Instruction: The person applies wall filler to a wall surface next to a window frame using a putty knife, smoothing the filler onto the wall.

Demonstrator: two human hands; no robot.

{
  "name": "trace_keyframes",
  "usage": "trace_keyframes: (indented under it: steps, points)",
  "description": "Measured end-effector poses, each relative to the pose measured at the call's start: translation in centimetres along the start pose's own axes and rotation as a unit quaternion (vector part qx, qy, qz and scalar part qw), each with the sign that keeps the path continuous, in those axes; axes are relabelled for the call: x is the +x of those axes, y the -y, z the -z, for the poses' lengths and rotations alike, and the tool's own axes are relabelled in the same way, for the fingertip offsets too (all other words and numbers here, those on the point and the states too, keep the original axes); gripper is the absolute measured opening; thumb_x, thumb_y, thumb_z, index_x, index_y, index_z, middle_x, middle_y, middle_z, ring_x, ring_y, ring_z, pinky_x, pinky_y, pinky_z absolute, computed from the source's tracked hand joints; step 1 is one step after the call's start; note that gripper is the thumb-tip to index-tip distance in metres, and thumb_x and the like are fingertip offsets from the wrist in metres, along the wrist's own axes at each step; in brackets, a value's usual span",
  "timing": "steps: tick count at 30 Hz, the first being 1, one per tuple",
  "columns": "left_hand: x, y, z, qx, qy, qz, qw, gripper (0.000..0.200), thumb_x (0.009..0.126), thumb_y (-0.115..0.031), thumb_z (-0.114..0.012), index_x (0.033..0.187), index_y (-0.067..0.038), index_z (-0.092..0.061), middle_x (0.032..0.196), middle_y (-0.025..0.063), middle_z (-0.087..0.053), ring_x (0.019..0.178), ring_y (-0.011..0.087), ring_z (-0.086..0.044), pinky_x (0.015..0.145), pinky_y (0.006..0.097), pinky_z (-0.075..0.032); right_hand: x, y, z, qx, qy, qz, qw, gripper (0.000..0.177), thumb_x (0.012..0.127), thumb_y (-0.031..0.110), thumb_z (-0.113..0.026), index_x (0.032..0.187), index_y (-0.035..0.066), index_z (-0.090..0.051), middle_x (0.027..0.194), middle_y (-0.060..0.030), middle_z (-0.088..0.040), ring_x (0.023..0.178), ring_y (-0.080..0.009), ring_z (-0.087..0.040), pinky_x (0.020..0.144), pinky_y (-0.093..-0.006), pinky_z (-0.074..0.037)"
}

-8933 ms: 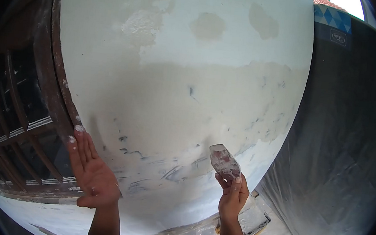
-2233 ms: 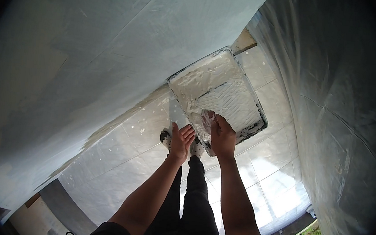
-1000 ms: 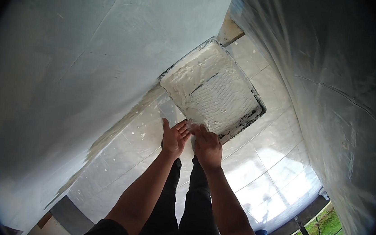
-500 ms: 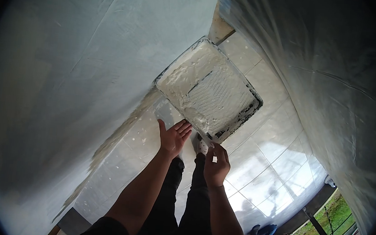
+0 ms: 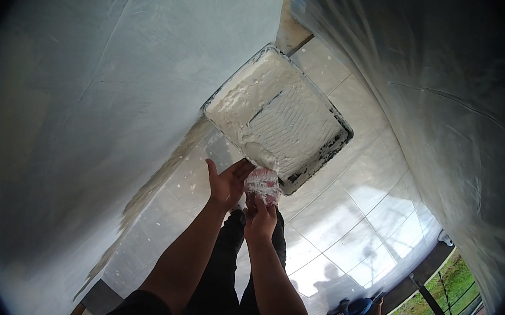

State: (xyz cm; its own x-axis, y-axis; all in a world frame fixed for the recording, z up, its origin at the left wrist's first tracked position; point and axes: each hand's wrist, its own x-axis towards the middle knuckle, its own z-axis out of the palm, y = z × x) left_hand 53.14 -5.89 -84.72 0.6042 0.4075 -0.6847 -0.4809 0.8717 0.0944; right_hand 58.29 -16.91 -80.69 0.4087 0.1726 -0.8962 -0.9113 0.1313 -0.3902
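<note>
In my right hand, I grip a thin, rounded pinkish scraper by its near edge, its face smeared with white paste. My left hand is open, palm up with the fingers stretched out, its fingertips close to the scraper and to the near rim of the tray. That square, dark-edged tray lies just beyond both hands. White paste covers much of its inside, thick along the left and spread thin with ridges in the middle.
A pale grey wall rises on the left. Clear plastic sheeting hangs on the right. Light floor tiles with white spots run between them. At the lower right a person in blue is partly visible near dark railings and grass.
My right hand has moved left, beside my left hand, and turned the scraper from edge-on to face-on. My left hand stays open in nearly the same place.
</note>
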Motion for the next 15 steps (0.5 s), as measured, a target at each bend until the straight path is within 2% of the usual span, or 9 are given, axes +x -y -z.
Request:
trace_keyframes:
  steps: [3,6,7,9,10,11,12,13,15]
  points:
    - [0.1,0.2,-0.6,0.013,-0.025,-0.002,1.000,0.118,0.077,-0.088,-0.019,0.139,0.011,-0.033,0.140,0.0258,-0.042,0.131,0.0353,-0.039,0.114,0.0440,-0.026,-3.0,2.5,1.1,-0.102,-0.003,-0.030,0.994,0.022,0.085,0.005,-0.060,0.107,0.006,-0.056,0.088,-0.0059,-0.064,0.073,-0.0152,-0.062,0.059,-0.0276,-0.046]
    - [0.0,0.1,-0.9,0.035,-0.058,-0.011,0.998,0.119,0.077,-0.088,-0.017,0.140,0.011,-0.031,0.142,0.0263,-0.040,0.135,0.0358,-0.035,0.116,0.0436,-0.022,-3.0,6.0,3.2,-0.244,0.007,0.121,0.962,0.016,0.086,0.012,-0.060,0.098,0.001,-0.058,0.084,-0.0055,-0.060,0.067,-0.0124,-0.057,0.058,-0.0258,-0.047]
    - [0.0,0.2,-1.0,0.047,-0.057,-0.013,0.997,0.119,0.077,-0.088,-0.017,0.140,0.011,-0.031,0.142,0.0264,-0.039,0.136,0.0359,-0.034,0.116,0.0432,-0.021,-2.1,7.5,3.8,-0.341,0.005,0.223,0.913,0.019,0.087,0.014,-0.059,0.097,-0.002,-0.058,0.087,-0.0067,-0.061,0.069,-0.0128,-0.056,0.060,-0.0274,-0.049]
    - [0.0,0.4,-1.0,0.051,-0.056,-0.019,0.997,0.118,0.077,-0.088,-0.016,0.140,0.011,-0.031,0.143,0.0262,-0.039,0.136,0.0356,-0.034,0.116,0.0429,-0.021,-0.5,11.4,2.5,-0.504,-0.003,0.336,0.796,0.017,0.087,0.011,-0.059,0.096,-0.003,-0.058,0.080,-0.0089,-0.063,0.068,-0.0151,-0.058,0.059,-0.0313,-0.049]
    - [0.1,0.6,-1.0,0.059,-0.053,-0.023,0.997,0.117,0.078,-0.087,-0.015,0.140,0.010,-0.032,0.143,0.0260,-0.038,0.136,0.0354,-0.034,0.116,0.0425,-0.021,-0.5,13.1,0.4,-0.523,0.018,0.324,0.788,0.015,0.087,0.010,-0.059,0.096,-0.002,-0.059,0.072,-0.0090,-0.061,0.062,-0.0162,-0.056,0.059,-0.0317,-0.048]
    - [0.0,0.7,-1.3,0.057,-0.053,-0.025,0.997,0.117,0.078,-0.087,-0.015,0.140,0.010,-0.032,0.143,0.0260,-0.038,0.136,0.0354,-0.034,0.116,0.0425,-0.021,1.5,13.5,0.3,-0.564,0.044,0.358,0.743,0.015,0.088,0.012,-0.059,0.097,-0.001,-0.059,0.070,-0.0114,-0.060,0.059,-0.0189,-0.057,0.059,-0.0326,-0.048]
    - [-0.1,0.9,-1.5,0.057,-0.062,-0.033,0.996,0.116,0.079,-0.086,-0.018,0.140,0.011,-0.032,0.143,0.0265,-0.038,0.135,0.0360,-0.034,0.117,0.0431,-0.021,1.8,14.6,-1.6,-0.636,0.083,0.352,0.682,0.016,0.089,0.013,-0.056,0.100,0.001,-0.058,0.074,-0.0172,-0.062,0.064,-0.0290,-0.064,0.062,-0.0382,-0.049]
    - [-0.2,1.0,-1.7,0.058,-0.070,-0.041,0.995,0.115,0.079,-0.086,-0.020,0.139,0.011,-0.032,0.142,0.0270,-0.037,0.135,0.0367,-0.033,0.117,0.0436,-0.021,2.3,15.1,-3.0,-0.637,0.087,0.352,0.680,0.016,0.089,0.013,-0.056,0.100,0.001,-0.058,0.074,-0.0172,-0.062,0.064,-0.0290,-0.064,0.062,-0.0382,-0.049]
    - [-0.1,1.4,-1.5,0.052,-0.072,-0.046,0.995,0.114,0.079,-0.086,-0.020,0.139,0.011,-0.032,0.142,0.0267,-0.037,0.135,0.0362,-0.034,0.117,0.0436,-0.021,3.0,15.2,-5.3,-0.703,0.156,0.354,0.597,0.016,0.089,0.013,-0.052,0.100,0.002,-0.057,0.084,-0.0234,-0.066,0.082,-0.0430,-0.064,0.072,-0.0473,-0.050]
